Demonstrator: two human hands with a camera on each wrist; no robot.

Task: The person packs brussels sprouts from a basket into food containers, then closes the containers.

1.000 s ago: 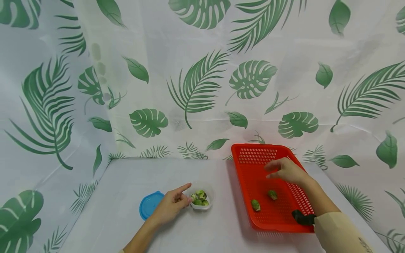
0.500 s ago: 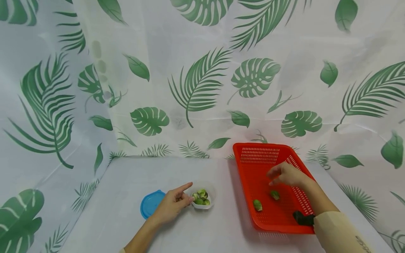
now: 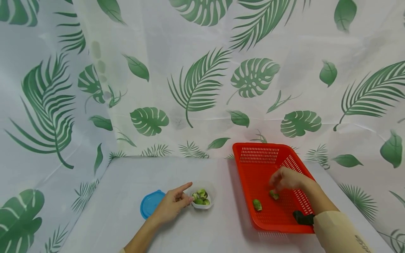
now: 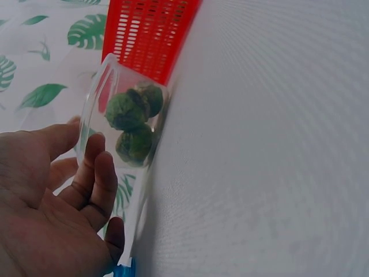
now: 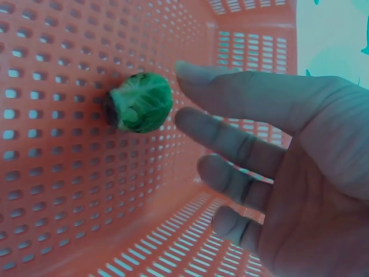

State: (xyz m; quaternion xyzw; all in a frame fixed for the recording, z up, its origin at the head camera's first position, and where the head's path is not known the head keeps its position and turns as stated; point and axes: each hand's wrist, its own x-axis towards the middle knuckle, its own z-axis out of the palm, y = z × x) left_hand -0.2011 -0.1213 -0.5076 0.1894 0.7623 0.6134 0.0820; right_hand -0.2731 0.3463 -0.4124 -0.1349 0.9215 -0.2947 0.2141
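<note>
My right hand [image 3: 276, 185] reaches down into the red slotted basket [image 3: 253, 165]. Its straight fingers [image 5: 230, 138] hover just beside a green sprout [image 5: 139, 102], and nothing is gripped. That sprout [image 3: 274, 194] lies mid-basket, with a second sprout [image 3: 257, 205] to its left. On the table my left hand [image 3: 184, 197] rests against the side of a small clear container [image 3: 209, 191] holding several sprouts [image 4: 131, 118]. Its index finger points out and the other fingers [image 4: 98, 179] lie loosely along the container's wall [image 4: 92, 104].
A round blue lid [image 3: 150, 204] lies flat just left of my left hand. A dark object [image 3: 303, 218] sits at the basket's near right corner by my sleeve. Leaf-print cloth covers the table and hangs behind and at both sides.
My right hand has dropped lower and come nearer, from above the basket's middle down to the sprout. The left hand and the container have stayed put.
</note>
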